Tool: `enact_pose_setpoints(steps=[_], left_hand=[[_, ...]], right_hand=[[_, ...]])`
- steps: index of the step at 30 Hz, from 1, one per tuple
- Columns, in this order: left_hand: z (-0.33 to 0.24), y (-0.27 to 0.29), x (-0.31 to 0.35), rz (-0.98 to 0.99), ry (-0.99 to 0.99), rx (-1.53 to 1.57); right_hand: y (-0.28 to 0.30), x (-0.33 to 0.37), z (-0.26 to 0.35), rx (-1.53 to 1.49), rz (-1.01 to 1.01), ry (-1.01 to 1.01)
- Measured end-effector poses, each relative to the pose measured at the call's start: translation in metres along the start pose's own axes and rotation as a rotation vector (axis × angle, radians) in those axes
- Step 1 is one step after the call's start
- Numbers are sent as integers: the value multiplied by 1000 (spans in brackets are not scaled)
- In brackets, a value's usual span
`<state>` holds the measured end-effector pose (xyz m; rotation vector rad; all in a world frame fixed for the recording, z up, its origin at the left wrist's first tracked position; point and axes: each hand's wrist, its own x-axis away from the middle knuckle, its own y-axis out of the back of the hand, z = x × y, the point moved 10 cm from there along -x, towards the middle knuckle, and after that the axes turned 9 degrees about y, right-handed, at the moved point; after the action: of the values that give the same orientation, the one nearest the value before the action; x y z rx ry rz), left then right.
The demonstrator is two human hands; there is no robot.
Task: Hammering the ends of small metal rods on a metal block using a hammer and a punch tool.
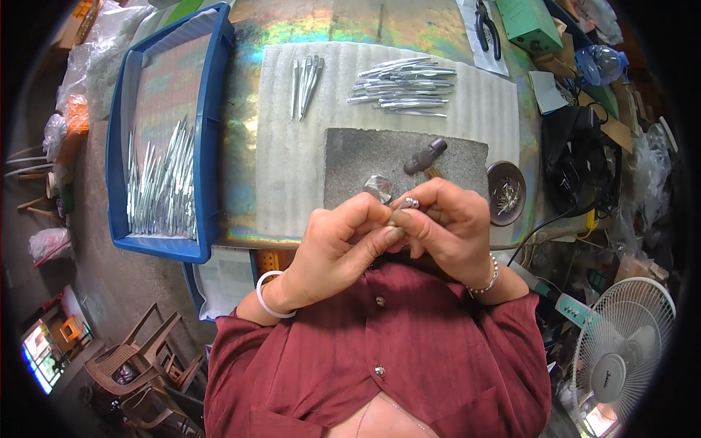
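Note:
My left hand [343, 237] and my right hand [451, 228] meet fingertip to fingertip over the table's near edge. Both are closed in a pinch. A small shiny silver bit [410, 203] shows among the fingers; whether it is a ring or a held part I cannot tell. Just beyond them lies a dark grey slab [350, 157]. On it rest a hammer [425, 156], its handle partly behind my right hand, and a round shiny piece [378, 188]. Right of the slab, a brown bowl [499, 171] holds small silver parts.
Slim silver metal pieces [405, 86] lie piled on a white foam sheet [281, 182], with a smaller bunch [307, 84] to their left. A blue tray [212, 131] at left holds many more. Pliers [487, 33], a green box [531, 25] and a fan [621, 358] stand rightward.

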<state>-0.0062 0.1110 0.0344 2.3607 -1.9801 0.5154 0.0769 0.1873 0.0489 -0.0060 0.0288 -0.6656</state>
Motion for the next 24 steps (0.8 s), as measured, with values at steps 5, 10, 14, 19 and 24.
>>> enact_pose_setpoints(steps=[5, 10, 14, 19, 24], left_hand=[[4, 0, -5, 4, 69, -10], [7, 3, -11, 82, 206, -147], [17, -5, -15, 165, 335, -50], [28, -13, -18, 220, 440, 78], [27, -16, -19, 231, 445, 9]], right_hand=[[-2, -2, -26, -311, -9, -213], [-2, 0, -38, -398, 5, -310], [0, 3, -51, -457, -28, -390], [4, 9, -61, -508, -74, -431], [5, 12, -60, -493, -94, -397]])
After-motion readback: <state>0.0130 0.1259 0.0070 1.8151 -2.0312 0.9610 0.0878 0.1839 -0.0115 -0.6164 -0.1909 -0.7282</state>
